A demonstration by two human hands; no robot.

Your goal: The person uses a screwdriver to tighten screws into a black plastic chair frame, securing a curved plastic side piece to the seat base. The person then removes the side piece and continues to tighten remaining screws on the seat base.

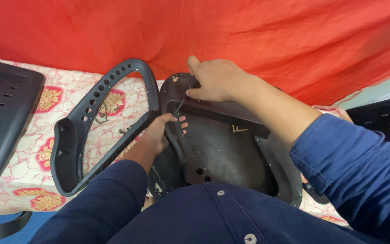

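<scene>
A black chair seat base lies upside down on a patterned cloth in front of me. My left hand grips the lower bar of a black armrest where it meets the seat's left edge. My right hand is closed on a thin hex key at the seat's upper left corner. The key's tip points down at the armrest joint. A loose brass bolt rests on the seat's underside.
A perforated black chair back lies at the left. Loose hardware sits on the cloth inside the armrest loop. A red sheet hangs behind. Another black chair part shows at the right edge.
</scene>
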